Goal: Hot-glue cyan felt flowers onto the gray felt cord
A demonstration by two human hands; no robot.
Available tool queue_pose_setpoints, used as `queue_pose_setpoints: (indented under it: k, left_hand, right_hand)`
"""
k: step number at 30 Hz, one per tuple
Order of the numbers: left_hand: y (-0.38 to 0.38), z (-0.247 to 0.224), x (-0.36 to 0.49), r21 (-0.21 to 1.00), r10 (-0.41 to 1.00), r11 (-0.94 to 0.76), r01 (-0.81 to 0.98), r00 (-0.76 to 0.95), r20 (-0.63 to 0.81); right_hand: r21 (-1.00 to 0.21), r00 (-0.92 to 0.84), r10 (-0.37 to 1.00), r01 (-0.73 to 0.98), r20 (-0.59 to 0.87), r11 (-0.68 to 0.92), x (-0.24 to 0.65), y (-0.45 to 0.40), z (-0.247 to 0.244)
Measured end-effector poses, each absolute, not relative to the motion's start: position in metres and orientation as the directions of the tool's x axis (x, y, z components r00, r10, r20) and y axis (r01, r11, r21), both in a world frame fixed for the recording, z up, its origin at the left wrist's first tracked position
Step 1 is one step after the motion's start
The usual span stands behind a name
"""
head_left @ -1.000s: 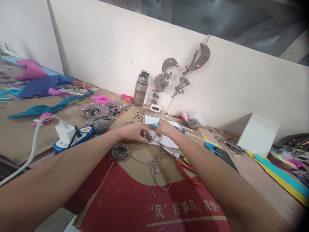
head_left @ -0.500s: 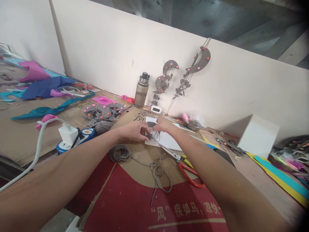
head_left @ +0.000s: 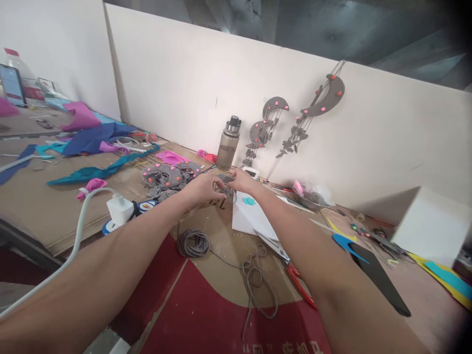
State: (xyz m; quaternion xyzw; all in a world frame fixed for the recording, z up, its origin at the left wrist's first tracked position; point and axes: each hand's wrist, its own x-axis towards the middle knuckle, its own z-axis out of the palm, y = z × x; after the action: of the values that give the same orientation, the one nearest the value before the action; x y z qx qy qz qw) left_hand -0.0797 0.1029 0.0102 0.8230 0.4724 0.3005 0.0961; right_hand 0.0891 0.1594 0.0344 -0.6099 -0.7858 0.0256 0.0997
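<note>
My left hand and my right hand are close together in front of the bottle, both closed on a grey felt piece with grey cord hanging from it. Right of them lies a white sheet bearing a small teal cutout. Open-bladed scissors with red handles rest partly under my right forearm. A coil of grey cord sits below my left hand, and its loose loops spread to the right.
Behind stand a bottle and a white panel with hanging felt moons. Decorated grey felt pieces lie at left, near a white plug. A bowl and a dark phone-like slab are at right.
My hands and the felt piece have moved left off the white sheet, uncovering the teal cutout. The view has shifted, showing more of the table's left side.
</note>
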Motion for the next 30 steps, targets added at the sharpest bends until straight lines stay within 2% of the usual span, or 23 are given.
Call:
queue_pose_setpoints:
  k: [10, 17, 23, 26, 30]
  left_hand:
    - [0.114, -0.006, -0.082, 0.410, 0.896, -0.372, 0.833, 0.206, 0.394]
    - [0.121, -0.020, -0.076, 0.381, 0.913, -0.347, 0.857, 0.215, 0.347]
    - [0.124, -0.024, -0.077, 0.342, 0.906, -0.372, 0.863, 0.257, 0.336]
    - [0.123, -0.024, -0.077, 0.357, 0.904, -0.370, 0.858, 0.244, 0.350]
    - [0.117, -0.020, -0.075, 0.377, 0.889, -0.380, 0.844, 0.221, 0.402]
  right_hand:
    - [-0.158, -0.293, 0.946, 0.936, 0.141, 0.314, 0.065, 0.196, 0.020]
    - [-0.148, -0.290, 0.950, 0.941, 0.117, 0.306, 0.057, 0.207, 0.013]
    - [-0.188, -0.285, 0.948, 0.933, 0.142, 0.308, 0.063, 0.202, 0.013]
    - [-0.255, -0.266, 0.940, 0.913, 0.215, 0.317, 0.073, 0.190, 0.023]
    - [-0.388, -0.234, 0.877, 0.827, 0.419, 0.406, 0.099, 0.151, 0.039]
